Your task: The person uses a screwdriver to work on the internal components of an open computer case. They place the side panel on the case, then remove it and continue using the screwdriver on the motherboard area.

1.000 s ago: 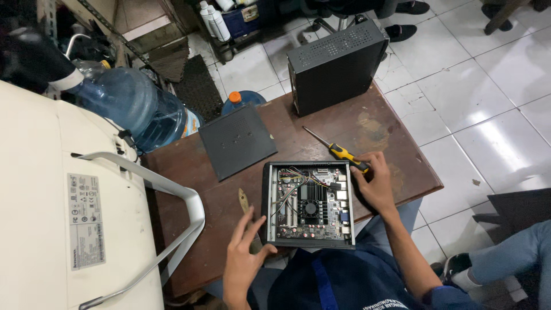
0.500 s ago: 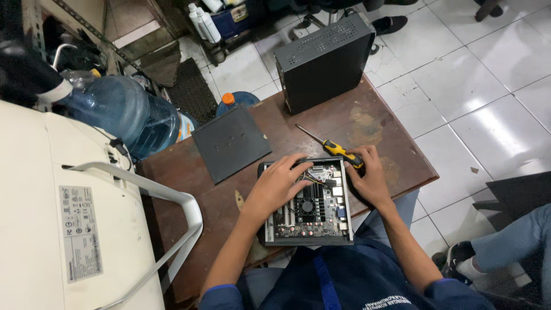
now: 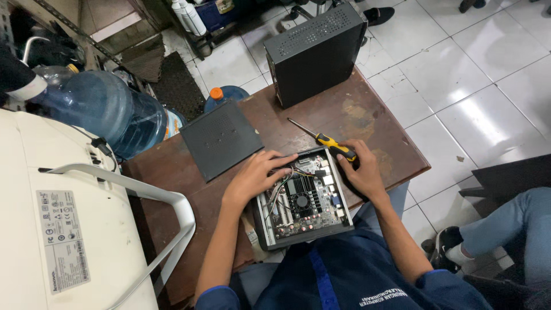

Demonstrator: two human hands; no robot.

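An open small computer case (image 3: 302,201) lies on the brown table (image 3: 172,189), its circuit board, fan and wires exposed. My left hand (image 3: 258,172) rests on the case's far left corner, fingers spread over the wires. My right hand (image 3: 360,172) grips the case's right wall. A yellow-and-black screwdriver (image 3: 327,140) lies just beyond the case, close to my right fingertips. The case's black lid (image 3: 221,139) lies flat on the table to the far left.
A closed black computer box (image 3: 315,51) stands at the table's far edge. A blue water jug (image 3: 97,109) lies to the left. A white monitor back with a stand (image 3: 57,229) fills the lower left. Another person's jeans leg and shoe (image 3: 493,235) are at right.
My left hand rose from the table's near edge onto the case's far left corner. My right hand stayed on the right wall. The view shifted slightly.
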